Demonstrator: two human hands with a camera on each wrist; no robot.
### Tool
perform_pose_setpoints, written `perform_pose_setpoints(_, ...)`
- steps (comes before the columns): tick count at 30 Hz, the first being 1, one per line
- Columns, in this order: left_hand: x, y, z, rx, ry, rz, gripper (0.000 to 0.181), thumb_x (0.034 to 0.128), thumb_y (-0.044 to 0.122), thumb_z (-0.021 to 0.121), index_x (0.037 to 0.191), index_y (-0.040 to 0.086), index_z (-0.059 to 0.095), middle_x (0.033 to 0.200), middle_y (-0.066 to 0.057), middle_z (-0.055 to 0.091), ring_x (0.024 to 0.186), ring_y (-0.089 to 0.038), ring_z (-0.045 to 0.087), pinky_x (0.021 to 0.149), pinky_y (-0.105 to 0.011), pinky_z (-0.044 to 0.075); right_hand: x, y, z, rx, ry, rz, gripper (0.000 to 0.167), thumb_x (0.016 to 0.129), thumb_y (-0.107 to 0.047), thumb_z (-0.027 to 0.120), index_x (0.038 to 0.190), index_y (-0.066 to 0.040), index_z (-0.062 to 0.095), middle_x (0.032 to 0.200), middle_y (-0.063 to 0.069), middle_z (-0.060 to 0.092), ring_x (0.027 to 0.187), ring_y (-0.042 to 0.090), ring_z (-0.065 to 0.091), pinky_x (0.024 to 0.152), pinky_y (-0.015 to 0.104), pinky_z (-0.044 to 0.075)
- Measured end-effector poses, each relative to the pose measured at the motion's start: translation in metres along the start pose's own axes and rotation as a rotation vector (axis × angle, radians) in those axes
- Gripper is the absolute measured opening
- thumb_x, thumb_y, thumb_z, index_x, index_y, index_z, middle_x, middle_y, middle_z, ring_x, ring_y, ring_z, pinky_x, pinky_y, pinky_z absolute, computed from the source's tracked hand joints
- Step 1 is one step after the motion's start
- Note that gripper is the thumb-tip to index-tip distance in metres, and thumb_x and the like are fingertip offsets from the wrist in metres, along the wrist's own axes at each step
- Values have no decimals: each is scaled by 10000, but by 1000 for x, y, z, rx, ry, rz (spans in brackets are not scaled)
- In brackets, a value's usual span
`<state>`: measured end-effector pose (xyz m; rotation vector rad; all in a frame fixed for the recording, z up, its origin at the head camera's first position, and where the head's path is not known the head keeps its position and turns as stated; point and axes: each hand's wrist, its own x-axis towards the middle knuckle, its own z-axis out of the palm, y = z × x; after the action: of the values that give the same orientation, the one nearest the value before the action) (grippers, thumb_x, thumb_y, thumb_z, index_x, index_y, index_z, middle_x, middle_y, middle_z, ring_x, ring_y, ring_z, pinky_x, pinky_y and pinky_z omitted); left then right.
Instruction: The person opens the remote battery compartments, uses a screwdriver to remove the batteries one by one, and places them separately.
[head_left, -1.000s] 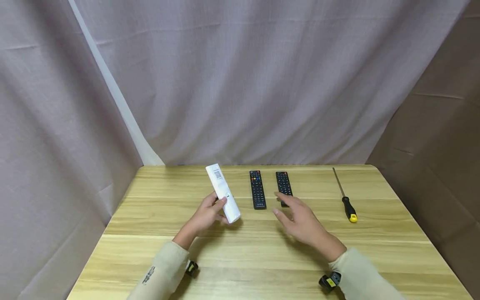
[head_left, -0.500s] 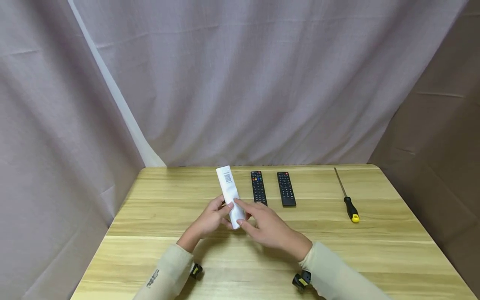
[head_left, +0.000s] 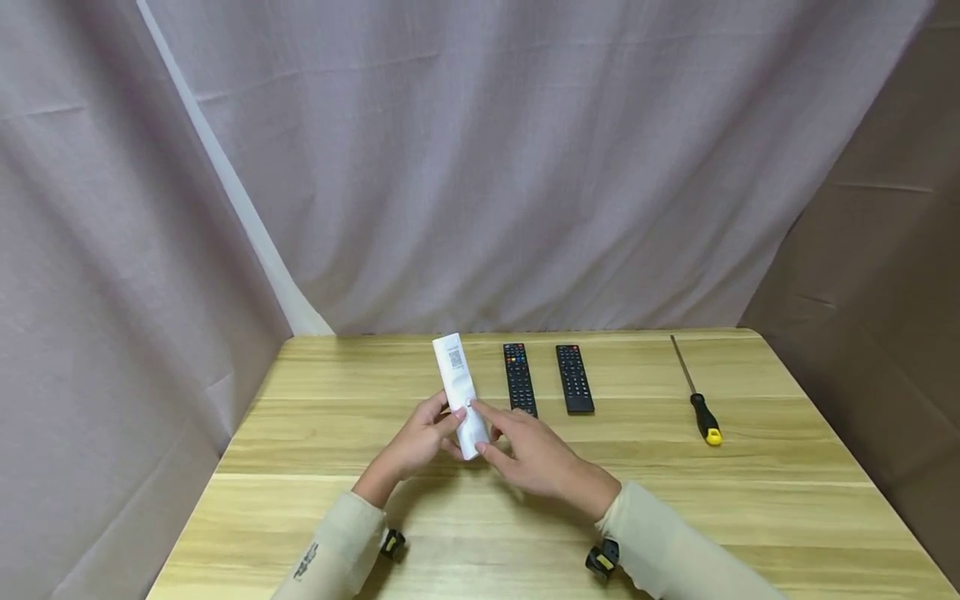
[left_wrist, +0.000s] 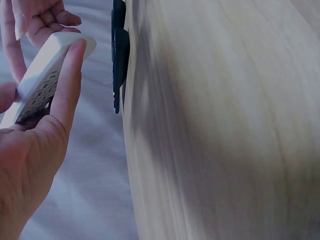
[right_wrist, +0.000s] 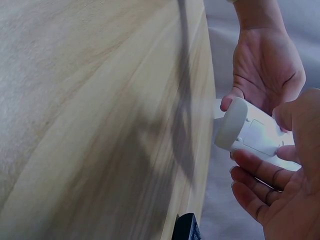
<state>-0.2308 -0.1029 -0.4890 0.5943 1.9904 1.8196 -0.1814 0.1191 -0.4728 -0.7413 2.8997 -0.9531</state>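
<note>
A white remote control (head_left: pixel 453 375) is held up over the table, its back with a printed code label toward the head camera. My left hand (head_left: pixel 415 440) grips its lower part from the left, thumb on the back; keys show underneath in the left wrist view. From the right, my right hand (head_left: pixel 538 454) has its index fingertip near the middle of the back and its thumb by the lower end. Its other fingers come along the side of the white remote's body (right_wrist: pixel 260 137) in the right wrist view. A rectangular cover outline shows there.
Two black remote controls lie face up behind the hands, one (head_left: pixel 517 375) partly hidden by my right hand, the other (head_left: pixel 574 379) farther right. A screwdriver (head_left: pixel 701 410) with a black and yellow handle lies at the right. Curtains (head_left: pixel 510 167) enclose the wooden table (head_left: pixel 322 417).
My right hand has come left from in front of the right black remote onto the white remote. My left hand has shifted it slightly right and turned it more upright. Little differs over the last half second.
</note>
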Motion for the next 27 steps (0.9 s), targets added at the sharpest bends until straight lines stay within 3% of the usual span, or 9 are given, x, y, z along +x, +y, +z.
perform_pose_setpoints(13,-2,-3,-1,64,7,-13,516,1139,152,467,1613,-26,368,1448,-351,580,1122,-327,729,822,-457,703,8,1,-1,-25,-25,-26,576,1073,-349,644,1603,-192,483,1037,-64,673,802,77,564,694,192,502)
perform_pose_setpoints(20,-2,-6,2,98,-20,0,480,1146,178,469,1576,-33,437,1392,-349,635,1123,-333,739,848,-449,699,14,-1,1,2,-35,-38,358,1045,-296,698,1364,-196,569,992,-66,677,740,35,550,648,205,509)
perform_pose_setpoints(27,-1,-6,6,75,-33,3,454,1146,164,462,1551,-40,462,1345,-365,648,1071,-291,747,820,-427,702,18,0,2,-9,-21,-22,356,981,-237,786,1266,-190,577,931,-65,657,706,50,552,614,194,509)
